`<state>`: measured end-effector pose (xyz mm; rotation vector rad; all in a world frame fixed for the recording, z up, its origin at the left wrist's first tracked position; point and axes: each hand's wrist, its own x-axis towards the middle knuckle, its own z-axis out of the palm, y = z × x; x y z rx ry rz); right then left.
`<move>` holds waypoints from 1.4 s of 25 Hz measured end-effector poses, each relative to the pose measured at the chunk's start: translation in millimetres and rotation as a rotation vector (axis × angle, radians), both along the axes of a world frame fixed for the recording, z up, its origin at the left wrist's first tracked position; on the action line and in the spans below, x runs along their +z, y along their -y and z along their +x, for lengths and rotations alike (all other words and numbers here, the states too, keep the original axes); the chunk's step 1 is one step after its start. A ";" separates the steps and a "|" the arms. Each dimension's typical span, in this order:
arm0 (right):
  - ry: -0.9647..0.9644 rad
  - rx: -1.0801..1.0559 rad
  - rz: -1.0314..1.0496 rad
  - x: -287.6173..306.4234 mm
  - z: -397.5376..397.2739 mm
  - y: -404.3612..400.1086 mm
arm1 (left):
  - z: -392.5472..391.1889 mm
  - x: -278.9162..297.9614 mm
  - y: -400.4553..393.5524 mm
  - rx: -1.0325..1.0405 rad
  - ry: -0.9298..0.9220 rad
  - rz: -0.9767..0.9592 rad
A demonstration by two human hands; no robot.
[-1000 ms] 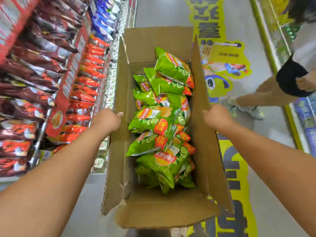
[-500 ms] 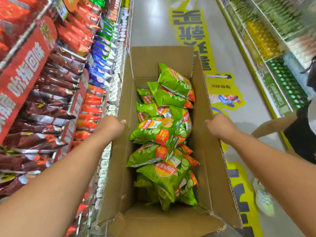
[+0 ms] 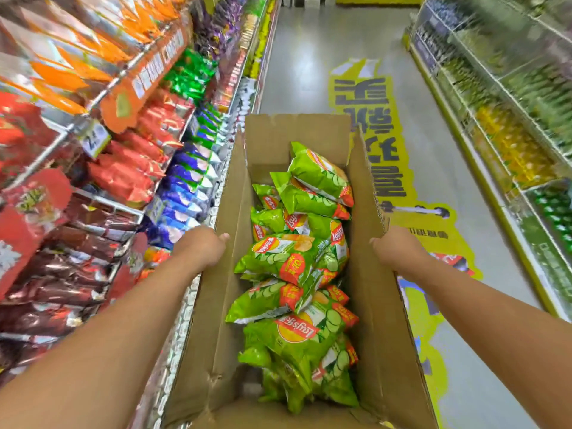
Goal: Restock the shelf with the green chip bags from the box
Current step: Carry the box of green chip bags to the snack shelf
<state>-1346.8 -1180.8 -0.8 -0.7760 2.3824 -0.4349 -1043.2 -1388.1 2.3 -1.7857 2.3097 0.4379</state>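
An open cardboard box [image 3: 371, 320] fills the middle of the view, held out in front of me above the aisle floor. Several green chip bags [image 3: 294, 258] lie piled inside it, from the far end to the near end. My left hand [image 3: 204, 247] grips the box's left wall, thumb over the flap edge. On the opposite wall my right hand [image 3: 394, 246] holds the box the same way. The snack shelf [image 3: 93, 144] runs along my left, with a patch of green bags [image 3: 188, 75] on it further up the aisle.
Red, orange, dark brown and blue snack bags fill the left shelf, with price tags [image 3: 94, 140] along the rails. A drinks shelf [image 3: 510, 125] lines the right side. The grey floor carries a large yellow sticker [image 3: 371, 134].
The view has lifted up and along the aisle, showing higher shelf rows and more floor ahead. A person at the right has gone out of view. Both hands keep the same grip on the box.
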 end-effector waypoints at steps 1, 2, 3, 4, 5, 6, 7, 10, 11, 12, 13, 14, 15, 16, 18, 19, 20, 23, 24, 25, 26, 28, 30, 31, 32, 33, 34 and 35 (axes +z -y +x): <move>0.007 0.002 0.010 5.2 -16.6 21.9 | -15.3 4.5 18.8 0.021 -0.003 -0.003; 0.008 -0.009 -0.008 9.5 -36.2 47.0 | -31.6 7.3 42.2 0.045 -0.010 -0.003; 0.012 -0.028 -0.016 11.3 -53.2 69.2 | -45.5 8.8 63.4 0.059 -0.019 -0.001; 0.011 -0.045 -0.019 13.8 -66.4 91.0 | -58.2 7.6 85.0 0.060 -0.024 0.003; 0.000 -0.049 -0.012 15.2 -79.5 114.1 | -70.9 5.8 108.4 0.050 -0.029 -0.001; -0.002 -0.040 0.004 16.1 -91.1 137.3 | -82.8 2.2 132.5 0.056 -0.032 -0.002; -0.003 -0.037 0.014 16.5 -104.1 165.3 | -95.7 -1.4 160.4 0.060 -0.041 0.003; -0.059 -0.078 -0.004 13.3 -140.5 243.5 | -133.2 -8.3 241.0 0.035 -0.045 0.021; -0.095 -0.087 0.005 10.4 -152.2 268.7 | -147.0 -8.1 268.0 0.024 -0.046 0.025; -0.102 -0.096 0.015 11.3 -162.3 295.0 | -161.9 -7.9 300.0 0.010 -0.039 0.034; -0.088 -0.118 0.000 11.5 -172.3 318.3 | -175.3 -6.3 326.8 -0.001 -0.033 0.036; -0.076 -0.129 -0.005 16.0 -181.1 341.0 | -187.8 -5.2 352.6 -0.007 -0.018 0.043; -0.048 -0.152 -0.010 20.7 -190.3 362.8 | -199.5 -3.8 378.4 -0.030 -0.004 0.047; -0.009 -0.180 -0.018 24.9 -200.7 382.9 | -210.5 -0.2 401.6 -0.051 0.011 0.050; -0.002 -0.150 0.017 33.8 -224.0 421.7 | -234.0 6.2 446.2 -0.047 0.000 0.045; -0.028 -0.116 0.031 32.7 -239.0 447.3 | -248.6 8.7 471.3 -0.035 -0.010 0.042; -0.052 -0.103 0.070 33.9 -251.7 471.4 | -263.7 11.8 496.4 -0.028 -0.013 0.045; -0.192 0.102 0.205 32.4 -304.0 548.7 | -313.9 12.3 570.4 -0.023 -0.008 0.028; -0.197 0.082 0.167 28.2 -322.4 571.9 | -331.7 13.3 594.4 -0.039 0.009 0.015; -0.156 0.093 0.166 24.8 -341.8 595.8 | -349.9 13.8 617.7 -0.051 0.019 0.003; -0.074 -0.043 0.082 22.1 -358.8 620.3 | -368.0 13.6 639.6 -0.039 0.028 0.002; 0.086 -0.200 0.025 36.3 -394.1 671.7 | -410.4 14.7 691.0 -0.022 0.015 0.001; 0.073 -0.080 0.099 30.1 -434.4 717.5 | -446.3 18.1 737.3 -0.010 -0.007 -0.002; -0.027 0.035 0.110 34.8 -457.1 739.8 | -463.1 19.2 759.2 0.004 -0.021 -0.005; 0.044 -0.041 0.168 45.9 -470.8 765.2 | -482.5 22.0 784.3 0.014 -0.025 0.001; 0.148 -0.058 0.139 47.0 -496.7 791.1 | -499.2 24.7 807.4 0.017 -0.028 0.006; 0.140 -0.077 0.065 51.2 -515.6 814.2 | -515.9 26.9 830.2 0.028 -0.033 0.010; -0.016 0.034 0.079 58.3 -531.2 838.6 | -532.6 27.8 853.4 0.041 -0.044 0.016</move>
